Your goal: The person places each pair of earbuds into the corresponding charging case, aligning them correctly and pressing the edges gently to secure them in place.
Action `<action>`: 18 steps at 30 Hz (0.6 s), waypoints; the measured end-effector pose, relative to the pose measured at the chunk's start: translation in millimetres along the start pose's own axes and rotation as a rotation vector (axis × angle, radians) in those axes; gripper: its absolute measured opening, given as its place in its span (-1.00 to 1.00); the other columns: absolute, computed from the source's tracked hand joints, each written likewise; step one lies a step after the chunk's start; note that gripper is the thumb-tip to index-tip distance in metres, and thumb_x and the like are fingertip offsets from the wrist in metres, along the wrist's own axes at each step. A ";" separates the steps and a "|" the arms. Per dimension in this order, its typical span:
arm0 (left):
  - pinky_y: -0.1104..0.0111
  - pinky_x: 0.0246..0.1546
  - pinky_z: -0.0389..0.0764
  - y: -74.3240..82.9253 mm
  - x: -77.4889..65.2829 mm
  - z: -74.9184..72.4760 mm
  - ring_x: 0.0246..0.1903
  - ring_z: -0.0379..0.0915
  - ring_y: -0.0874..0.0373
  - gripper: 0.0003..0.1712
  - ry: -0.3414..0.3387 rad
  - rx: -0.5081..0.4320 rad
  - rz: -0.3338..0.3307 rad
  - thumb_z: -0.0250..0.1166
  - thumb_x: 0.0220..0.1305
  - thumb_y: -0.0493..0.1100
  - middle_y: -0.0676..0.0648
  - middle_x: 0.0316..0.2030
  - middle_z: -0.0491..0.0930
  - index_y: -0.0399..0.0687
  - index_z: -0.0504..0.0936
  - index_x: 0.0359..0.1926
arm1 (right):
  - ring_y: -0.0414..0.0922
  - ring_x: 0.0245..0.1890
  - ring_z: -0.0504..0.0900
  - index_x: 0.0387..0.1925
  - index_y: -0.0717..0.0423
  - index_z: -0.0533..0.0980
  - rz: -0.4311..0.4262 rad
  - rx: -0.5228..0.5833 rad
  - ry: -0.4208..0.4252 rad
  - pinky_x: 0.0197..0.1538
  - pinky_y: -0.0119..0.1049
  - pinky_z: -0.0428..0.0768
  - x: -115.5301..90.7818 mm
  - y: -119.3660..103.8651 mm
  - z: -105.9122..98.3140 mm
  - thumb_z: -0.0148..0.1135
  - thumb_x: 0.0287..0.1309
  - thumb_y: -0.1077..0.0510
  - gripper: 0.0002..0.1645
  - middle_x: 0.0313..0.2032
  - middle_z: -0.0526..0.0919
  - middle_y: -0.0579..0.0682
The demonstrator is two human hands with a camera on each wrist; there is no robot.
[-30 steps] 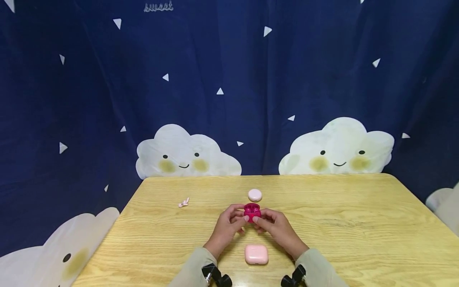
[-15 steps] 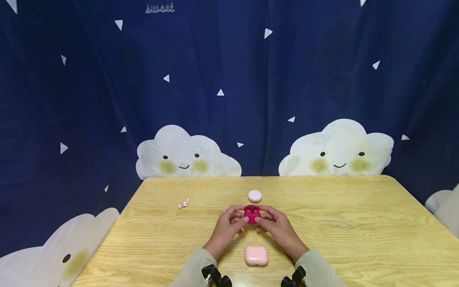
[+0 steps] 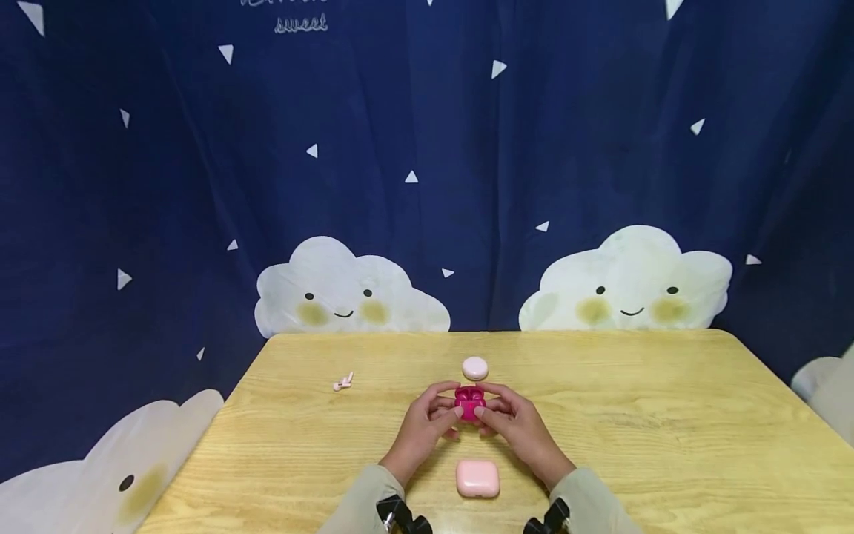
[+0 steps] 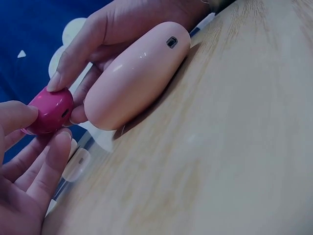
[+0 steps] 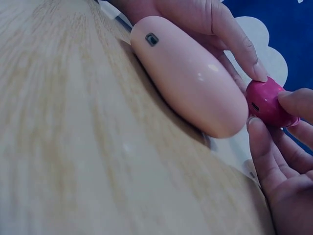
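Observation:
A magenta earbud case (image 3: 470,412) is held between both hands above the middle of the table, its lid raised and its dark inside facing up. My left hand (image 3: 416,434) grips its left side, thumb on the front and index finger at the upper edge. On the right side my right hand (image 3: 523,434) holds it the same way, with the thumb on the front. Both wrist views show fingertips around the case's rounded shell and its small charging port. A larger pink earbud case (image 3: 477,478) lies closed on the table between the forearms.
Beyond the hands, a pale pink round case (image 3: 475,368) rests on the wooden table (image 3: 634,415). Two pale pink earbuds (image 3: 343,383) lie together at the back left. A dark blue curtain (image 3: 414,111) with clouds hangs behind the table's far edge.
The right index finger has shifted to the case's upper edge, and the right thumb slightly rightward along its front. The case tilts differently. The whole head view has shifted slightly down.

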State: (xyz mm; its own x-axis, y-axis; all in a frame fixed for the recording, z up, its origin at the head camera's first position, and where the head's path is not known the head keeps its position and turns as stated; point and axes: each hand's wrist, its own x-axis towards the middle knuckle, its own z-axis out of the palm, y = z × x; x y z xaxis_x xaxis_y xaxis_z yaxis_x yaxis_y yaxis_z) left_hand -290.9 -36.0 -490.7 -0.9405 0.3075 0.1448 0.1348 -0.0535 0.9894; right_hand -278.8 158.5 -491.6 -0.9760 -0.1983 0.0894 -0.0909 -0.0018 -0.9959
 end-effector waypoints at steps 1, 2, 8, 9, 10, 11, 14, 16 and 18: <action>0.06 -0.34 0.66 -0.5 -0.2 0.1 -0.19 0.58 -0.22 -0.49 -0.001 -0.007 0.001 0.23 0.29 -0.36 -0.35 -0.10 0.57 -0.31 0.39 0.25 | 0.10 -0.26 0.69 0.31 0.22 0.32 -0.002 -0.002 -0.003 -0.19 -0.17 0.67 -0.5 0.4 0.0 0.27 0.24 0.16 -0.36 -0.15 0.65 0.22; 0.06 -0.33 0.66 -0.6 -0.6 0.3 -0.19 0.59 -0.19 -0.50 0.000 -0.012 0.000 0.23 0.30 -0.36 -0.36 -0.09 0.57 -0.31 0.39 0.25 | 0.11 -0.26 0.69 0.30 0.21 0.33 -0.005 -0.002 -0.003 -0.19 -0.17 0.67 -0.8 0.4 0.0 0.27 0.23 0.16 -0.36 -0.15 0.65 0.23; 0.07 -0.29 0.67 -0.1 -2.4 2.1 -0.19 0.61 -0.13 -0.50 0.008 -0.032 0.006 0.23 0.31 -0.33 -0.36 -0.04 0.57 -0.24 0.41 0.25 | 0.09 -0.29 0.69 0.28 0.17 0.37 -0.010 -0.011 0.014 -0.20 -0.19 0.67 -1.5 -0.6 -0.5 0.28 0.22 0.13 -0.39 -0.17 0.65 0.23; 0.07 -0.29 0.67 0.0 -2.6 2.2 -0.19 0.61 -0.14 -0.50 0.007 -0.037 0.007 0.23 0.30 -0.33 -0.36 -0.04 0.57 -0.25 0.41 0.25 | 0.09 -0.29 0.69 0.28 0.18 0.37 -0.008 -0.010 0.015 -0.20 -0.19 0.67 -2.0 -0.3 -0.3 0.28 0.23 0.14 -0.39 -0.17 0.65 0.23; 0.06 -0.30 0.67 -0.3 -2.9 2.3 -0.20 0.61 -0.16 -0.50 0.008 -0.040 0.006 0.23 0.30 -0.33 -0.36 -0.05 0.57 -0.26 0.42 0.25 | 0.09 -0.29 0.69 0.28 0.19 0.36 -0.004 -0.009 0.015 -0.20 -0.18 0.67 -2.7 -0.4 0.0 0.28 0.23 0.14 -0.39 -0.17 0.65 0.23; 0.06 -0.30 0.67 -0.6 -3.4 2.3 -0.20 0.60 -0.16 -0.50 0.007 -0.041 0.004 0.24 0.29 -0.33 -0.35 -0.05 0.57 -0.25 0.42 0.24 | 0.10 -0.29 0.69 0.29 0.20 0.35 -0.002 -0.004 0.012 -0.19 -0.17 0.67 -3.2 0.1 0.2 0.27 0.23 0.15 -0.38 -0.17 0.66 0.23; 0.08 -0.30 0.67 -1.4 -4.6 2.0 -0.21 0.61 -0.16 -0.51 0.007 -0.038 -0.001 0.25 0.29 -0.32 -0.35 -0.06 0.58 -0.24 0.43 0.23 | 0.10 -0.27 0.69 0.29 0.21 0.34 0.001 0.003 0.002 -0.19 -0.16 0.67 -3.8 1.4 0.9 0.26 0.24 0.16 -0.38 -0.17 0.66 0.23; 0.10 -0.31 0.67 -1.3 -4.8 1.7 -0.22 0.61 -0.14 -0.52 0.012 -0.030 0.003 0.26 0.28 -0.31 -0.34 -0.06 0.58 -0.22 0.45 0.22 | 0.10 -0.27 0.69 0.28 0.19 0.36 -0.002 0.009 0.004 -0.18 -0.15 0.67 -3.5 1.1 1.2 0.27 0.24 0.16 -0.40 -0.17 0.66 0.24; 0.12 -0.31 0.67 -1.3 -5.1 1.4 -0.23 0.61 -0.14 -0.53 0.017 -0.029 0.007 0.27 0.28 -0.31 -0.34 -0.08 0.59 -0.20 0.47 0.21 | 0.08 -0.26 0.69 0.26 0.16 0.38 -0.002 0.012 0.009 -0.18 -0.15 0.67 -3.3 1.2 1.6 0.27 0.23 0.16 -0.42 -0.18 0.66 0.24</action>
State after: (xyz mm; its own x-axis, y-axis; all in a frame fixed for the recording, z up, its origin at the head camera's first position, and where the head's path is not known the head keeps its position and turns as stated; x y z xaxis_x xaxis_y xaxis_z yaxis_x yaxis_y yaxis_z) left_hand -285.8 -36.2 -492.7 -0.9446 0.2911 0.1514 0.1327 -0.0830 0.9877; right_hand -275.4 157.6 -493.1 -0.9776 -0.1897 0.0917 -0.0907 -0.0140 -0.9958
